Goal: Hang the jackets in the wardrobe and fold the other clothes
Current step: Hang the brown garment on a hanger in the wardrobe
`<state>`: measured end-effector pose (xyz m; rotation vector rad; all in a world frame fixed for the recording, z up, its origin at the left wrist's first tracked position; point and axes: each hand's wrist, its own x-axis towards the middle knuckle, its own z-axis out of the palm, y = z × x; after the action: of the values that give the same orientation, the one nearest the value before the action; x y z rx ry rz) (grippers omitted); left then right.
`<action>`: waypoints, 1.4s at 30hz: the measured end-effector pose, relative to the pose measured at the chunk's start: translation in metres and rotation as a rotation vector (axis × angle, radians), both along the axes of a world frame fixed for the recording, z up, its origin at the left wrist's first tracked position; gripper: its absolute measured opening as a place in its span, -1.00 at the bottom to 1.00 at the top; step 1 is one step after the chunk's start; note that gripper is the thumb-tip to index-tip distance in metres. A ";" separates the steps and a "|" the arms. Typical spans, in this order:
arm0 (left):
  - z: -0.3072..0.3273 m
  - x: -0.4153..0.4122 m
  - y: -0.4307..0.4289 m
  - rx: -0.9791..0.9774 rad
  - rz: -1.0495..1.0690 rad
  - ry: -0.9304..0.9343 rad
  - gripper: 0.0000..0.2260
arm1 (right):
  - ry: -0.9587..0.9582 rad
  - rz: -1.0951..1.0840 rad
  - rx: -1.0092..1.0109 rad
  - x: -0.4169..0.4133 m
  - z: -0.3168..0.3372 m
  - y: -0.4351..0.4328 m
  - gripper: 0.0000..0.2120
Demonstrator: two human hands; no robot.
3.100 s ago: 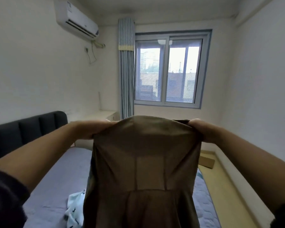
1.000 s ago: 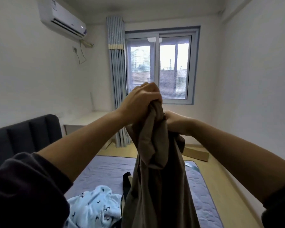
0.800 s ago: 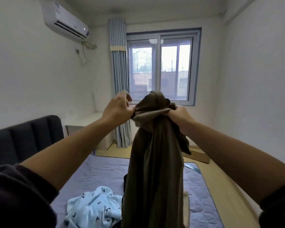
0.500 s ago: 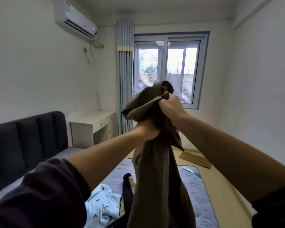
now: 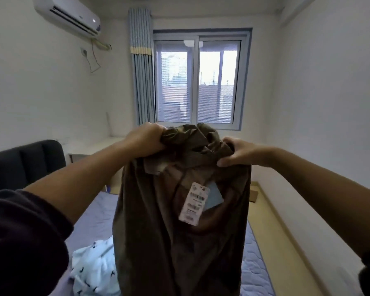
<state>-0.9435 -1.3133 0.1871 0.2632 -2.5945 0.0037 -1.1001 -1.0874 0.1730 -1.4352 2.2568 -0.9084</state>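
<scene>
Soft, limp brown garment (image 5: pixel 179 231) with hang tag (image 5: pixel 193 204), gripped at bunched top edge by closed left hand (image 5: pixel 146 138) and right hand (image 5: pixel 236 152).

We hold brown garment (image 5: pixel 158 231) up before window (image 5: pixel 198 82): left hand (image 5: pixel 145 139) and right hand (image 5: pixel 237 152) bunch its top edge. White price tag (image 5: pixel 193 204) dangles below window. Pale blue printed garment (image 5: pixel 94 268) on bed (image 5: pixel 94 218), lower left of window.
</scene>
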 end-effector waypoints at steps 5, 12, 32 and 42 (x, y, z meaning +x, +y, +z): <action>-0.016 0.003 -0.014 -0.071 0.215 0.138 -0.86 | 0.517 -0.367 -0.043 -0.014 -0.014 0.006 -0.92; -0.041 0.015 -0.043 0.376 0.263 0.165 -0.86 | 0.410 -0.686 -0.065 -0.029 -0.032 0.036 -0.84; -0.060 0.038 -0.062 0.104 -0.234 0.294 -0.77 | -0.381 -0.179 -0.597 -0.030 0.007 0.097 -0.78; -0.079 0.029 -0.058 0.889 -0.003 -0.407 -0.78 | -0.449 -0.453 0.114 -0.040 -0.040 0.095 -0.84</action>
<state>-0.9143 -1.3715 0.1076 0.6165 -2.8191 -1.2223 -1.1405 -0.9922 0.1329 -0.5919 2.2577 -1.0796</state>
